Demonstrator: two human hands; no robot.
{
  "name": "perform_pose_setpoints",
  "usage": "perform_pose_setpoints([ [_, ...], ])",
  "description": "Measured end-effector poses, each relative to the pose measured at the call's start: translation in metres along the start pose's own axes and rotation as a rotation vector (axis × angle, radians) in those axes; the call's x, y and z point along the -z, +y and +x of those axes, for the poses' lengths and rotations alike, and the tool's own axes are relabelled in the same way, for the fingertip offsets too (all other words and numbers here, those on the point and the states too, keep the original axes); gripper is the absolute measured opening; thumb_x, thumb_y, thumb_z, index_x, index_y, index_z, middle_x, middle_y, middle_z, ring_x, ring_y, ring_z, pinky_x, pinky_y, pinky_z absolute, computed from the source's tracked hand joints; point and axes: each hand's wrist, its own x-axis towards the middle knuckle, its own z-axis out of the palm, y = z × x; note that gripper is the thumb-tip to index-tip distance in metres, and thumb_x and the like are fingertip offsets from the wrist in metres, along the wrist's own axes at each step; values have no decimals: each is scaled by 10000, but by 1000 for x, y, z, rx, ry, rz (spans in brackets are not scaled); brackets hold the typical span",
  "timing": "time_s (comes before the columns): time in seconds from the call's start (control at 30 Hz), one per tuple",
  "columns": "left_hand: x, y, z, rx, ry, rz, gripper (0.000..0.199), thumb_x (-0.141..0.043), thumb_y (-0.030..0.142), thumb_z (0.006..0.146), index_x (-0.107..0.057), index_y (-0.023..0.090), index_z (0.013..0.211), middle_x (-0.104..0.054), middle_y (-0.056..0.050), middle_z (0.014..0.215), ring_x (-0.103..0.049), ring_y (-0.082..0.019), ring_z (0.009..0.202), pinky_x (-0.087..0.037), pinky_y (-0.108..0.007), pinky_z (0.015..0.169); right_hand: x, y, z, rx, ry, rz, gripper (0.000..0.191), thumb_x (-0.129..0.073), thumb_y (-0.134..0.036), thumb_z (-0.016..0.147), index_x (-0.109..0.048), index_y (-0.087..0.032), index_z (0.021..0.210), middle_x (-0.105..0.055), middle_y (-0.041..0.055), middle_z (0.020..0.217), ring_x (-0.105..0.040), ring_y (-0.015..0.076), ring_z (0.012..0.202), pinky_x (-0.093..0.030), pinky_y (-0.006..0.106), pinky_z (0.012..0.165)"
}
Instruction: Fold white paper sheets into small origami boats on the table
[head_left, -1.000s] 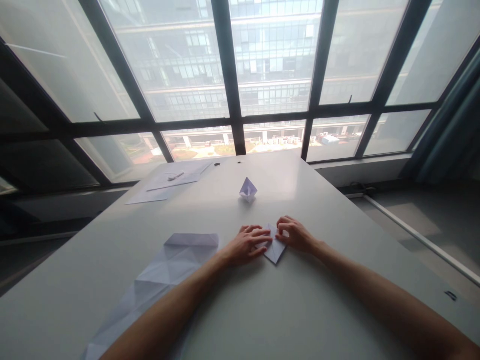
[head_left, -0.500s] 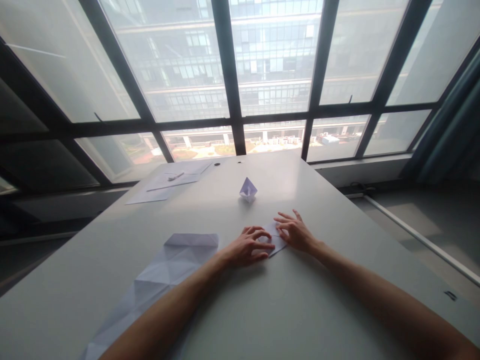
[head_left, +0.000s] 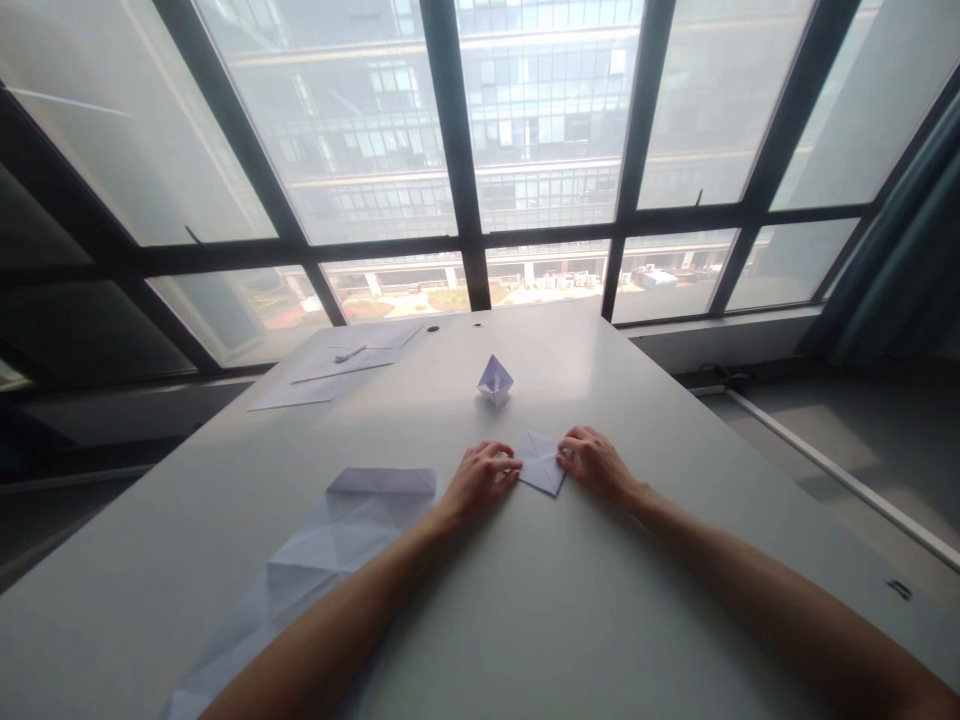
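A small folded paper square point(head_left: 541, 465) with crossing creases lies on the white table between my hands. My left hand point(head_left: 484, 473) pinches its left corner, thumb and fingers closed together. At the opposite corner, my right hand point(head_left: 595, 463) is closed on the paper's right edge, fingers curled. Just beyond the square stands a folded paper boat point(head_left: 495, 381) with a pointed peak, touched by neither hand. A long creased sheet of paper point(head_left: 315, 545) lies to the left, partly covered by my left forearm.
Several flat white sheets point(head_left: 307, 388) lie at the table's far left, with a small white object point(head_left: 350, 353) on top. The white table point(head_left: 645, 610) reaches toward framed windows point(head_left: 547, 120). A dark curtain point(head_left: 885, 260) hangs at the right.
Both hands have drawn apart from over the folded paper to its left and right corners, uncovering its creased face. The paper appears turned slightly. The boat and other sheets have stayed put.
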Motion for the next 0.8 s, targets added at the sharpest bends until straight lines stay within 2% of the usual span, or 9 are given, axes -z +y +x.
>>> perform_pose_setpoints([
  [0.1, -1, 0, 0, 32, 21, -17, 171, -658, 242, 916, -766, 294, 1037, -695, -43, 1109, -618, -242, 1055, -462, -381, 907, -1, 0, 0, -61, 12, -10, 141, -656, -299, 918, -716, -196, 993, -667, 86, 1024, -590, 229, 969, -433, 318, 866],
  [0.2, -1, 1, 0, 24, 27, 3, 169, -643, 220, 922, -765, 273, 1027, -697, -49, 1101, -627, -238, 1029, -465, -383, 901, -2, 0, 1, -116, 9, -16, 131, -660, -292, 916, -718, -194, 980, -665, 85, 1008, -590, 231, 954, -436, 318, 854],
  [0.37, -3, -2, -1, 12, 35, 0, 172, -637, 193, 920, -770, 268, 998, -705, -45, 1064, -636, -226, 991, -472, -371, 882, -2, 0, 1, -137, -15, 12, 140, -629, -267, 936, -721, -190, 1008, -662, 88, 1020, -597, 225, 970, -434, 302, 862],
  [0.57, -4, -3, -2, 22, 40, -36, 142, -642, 216, 917, -770, 262, 957, -706, -37, 1036, -642, -219, 971, -472, -363, 898, 1, -3, 2, -164, -55, -34, 260, -650, -322, 923, -696, -186, 1139, -655, 118, 1048, -587, 256, 1005, -411, 323, 875],
  [0.8, -3, -2, -2, 20, 18, -78, 94, -668, 271, 909, -759, 247, 912, -703, -41, 1004, -644, -213, 946, -486, -342, 869, 0, -4, 3, -214, -106, -22, 269, -672, -303, 905, -687, -171, 1139, -656, 126, 1043, -590, 264, 997, -397, 328, 874],
])
